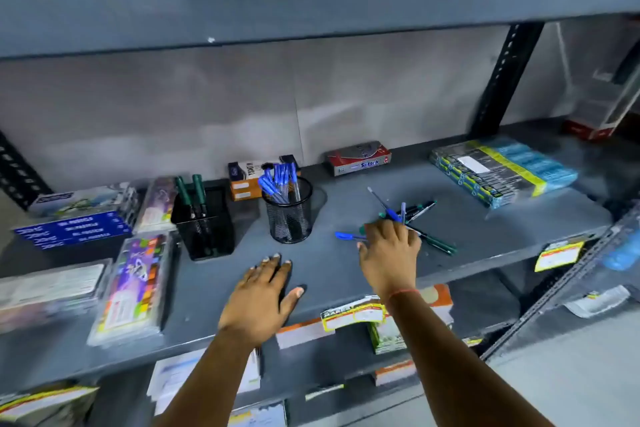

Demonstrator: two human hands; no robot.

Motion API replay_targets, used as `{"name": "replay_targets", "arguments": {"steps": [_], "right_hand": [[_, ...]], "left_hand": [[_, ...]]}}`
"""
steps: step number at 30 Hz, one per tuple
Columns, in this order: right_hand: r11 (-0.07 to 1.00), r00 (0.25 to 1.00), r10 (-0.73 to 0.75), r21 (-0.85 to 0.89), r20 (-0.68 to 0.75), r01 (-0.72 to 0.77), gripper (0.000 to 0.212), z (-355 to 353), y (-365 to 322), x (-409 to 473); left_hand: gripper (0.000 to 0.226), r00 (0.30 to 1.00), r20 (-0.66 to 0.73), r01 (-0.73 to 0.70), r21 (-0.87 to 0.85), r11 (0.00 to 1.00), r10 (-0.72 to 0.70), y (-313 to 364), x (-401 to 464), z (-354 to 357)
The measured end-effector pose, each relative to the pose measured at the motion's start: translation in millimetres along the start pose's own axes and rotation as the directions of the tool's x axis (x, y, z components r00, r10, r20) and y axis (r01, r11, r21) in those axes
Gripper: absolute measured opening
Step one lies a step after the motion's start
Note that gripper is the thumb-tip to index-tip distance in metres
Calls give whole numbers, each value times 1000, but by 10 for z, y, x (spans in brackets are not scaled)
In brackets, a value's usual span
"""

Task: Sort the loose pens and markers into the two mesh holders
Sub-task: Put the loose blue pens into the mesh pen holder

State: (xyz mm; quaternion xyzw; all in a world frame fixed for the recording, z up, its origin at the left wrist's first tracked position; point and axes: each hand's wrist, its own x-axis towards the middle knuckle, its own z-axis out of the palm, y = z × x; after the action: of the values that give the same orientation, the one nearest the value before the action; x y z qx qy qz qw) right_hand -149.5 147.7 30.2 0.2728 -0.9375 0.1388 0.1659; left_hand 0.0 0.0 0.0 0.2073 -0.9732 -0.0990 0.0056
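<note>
A round black mesh holder (289, 218) stands mid-shelf with several blue pens (277, 180) in it. Left of it, a square black mesh holder (204, 229) contains two green markers (194, 194). A loose pile of green markers (436, 243) and pens lies to the right. My right hand (391, 253) is on that pile with its fingers curled around a blue pen (393, 213) that sticks out past the fingertips. Another blue pen (346, 236) lies just left of that hand. My left hand (263, 295) rests flat on the shelf in front of the round holder, fingers apart, holding nothing.
Behind the holders are an orange box (244, 184) and a red and grey pen box (360, 159). Wrapped packs (502, 170) lie at the far right, colour sets (135, 284) and blue boxes (76, 229) at the left. The upper shelf (311, 3) overhangs, and a post (505, 76) stands at the back right.
</note>
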Motion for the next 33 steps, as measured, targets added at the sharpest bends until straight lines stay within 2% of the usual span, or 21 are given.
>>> {"name": "replay_targets", "arguments": {"steps": [4,9,11,13,16,18,20,22,24,26,29,31,33], "right_hand": [[990,996,-53,-127,77,63,22,34,11,146],[987,988,-94,-122,121,109,22,74,-4,260],[995,976,-67,-63,209,82,14,86,-14,319],[999,968,-35,-32,250,44,24,122,-31,372],[988,988,43,143,147,-64,24,-9,-163,486],[934,996,81,348,32,-87,16,-162,-294,620],[819,988,151,563,-29,-109,13,-320,-442,750],[649,971,241,745,-10,-154,14,-458,-632,870],[533,966,258,829,33,-170,9,-529,-843,980],[555,977,194,810,94,-188,13,-512,-1033,1055],[677,960,90,691,266,-255,25,-343,-1163,1041],[714,933,75,634,353,-297,33,-233,-1180,983],[695,932,103,644,349,-318,30,-229,-1160,931]], "left_hand": [[56,999,-38,-7,-13,1000,6,-27,-16,42],[56,997,-71,-17,-30,999,15,-30,2,35],[56,997,-70,-24,-29,999,22,-27,-6,61],[56,998,-66,-26,-34,999,23,-57,-11,71],[57,998,-69,-20,-78,997,14,-93,3,79],[57,997,-69,-28,-82,996,22,-112,17,78],[58,997,-78,-27,-80,996,20,-164,13,82],[58,996,-92,-18,-67,998,12,-231,-12,79],[58,994,-111,-4,-63,998,-3,-280,-38,63],[59,992,-127,-1,-88,996,-10,-301,-46,45],[59,991,-134,-8,-92,996,-5,-297,-43,42],[59,990,-139,-10,-99,995,-4,-300,-40,43],[59,990,-138,-12,-104,995,-2,-304,-41,40]]}}
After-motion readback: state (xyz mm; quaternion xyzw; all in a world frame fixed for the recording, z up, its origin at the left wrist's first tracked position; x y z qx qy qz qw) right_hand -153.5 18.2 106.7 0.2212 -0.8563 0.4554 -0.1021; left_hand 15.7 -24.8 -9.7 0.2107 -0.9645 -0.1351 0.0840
